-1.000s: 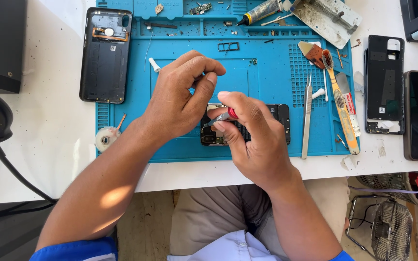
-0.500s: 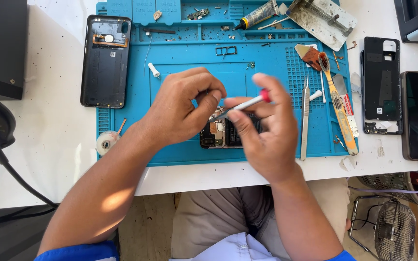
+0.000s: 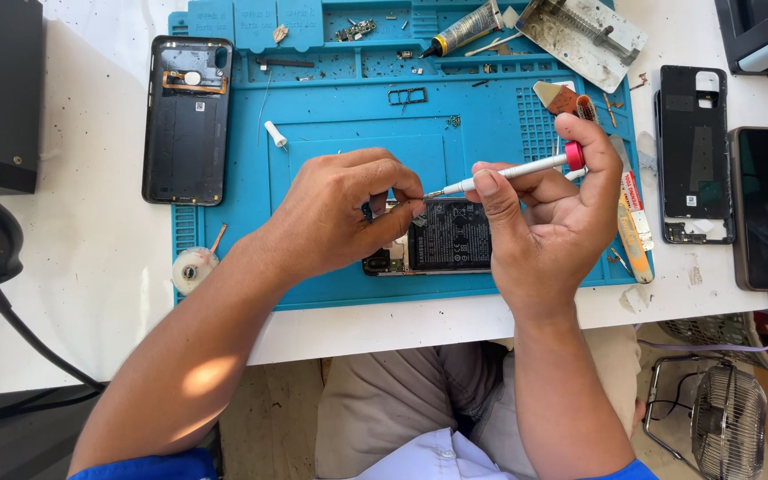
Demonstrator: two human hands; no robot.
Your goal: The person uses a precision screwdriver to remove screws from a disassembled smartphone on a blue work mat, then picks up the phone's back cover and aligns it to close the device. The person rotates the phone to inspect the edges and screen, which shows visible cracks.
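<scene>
White slim screwdriver with a red cap [image 3: 508, 171] lies level in your right hand [image 3: 548, 236], fingers clamped, tip pointing left at your left hand's [image 3: 344, 213] pinched fingertips above the opened black phone [image 3: 442, 238].

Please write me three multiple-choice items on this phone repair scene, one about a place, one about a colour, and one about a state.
1. Where does the opened phone lie?
A. on the blue mat
B. on the bare white table
C. on the person's lap

2. What colour is the cap at the end of the screwdriver?
A. green
B. red
C. yellow

3. How is the screwdriver held?
A. it lies loose on the mat
B. the left hand grips it alone
C. the right hand holds it, its tip meeting the left fingertips

Answers:
1. A: blue mat shows all round the phone.
2. B: the cap by the right forefinger is red.
3. C: the right thumb and fingers close round the shaft, and its tip reaches the left hand's pinched fingertips above the phone.
</scene>
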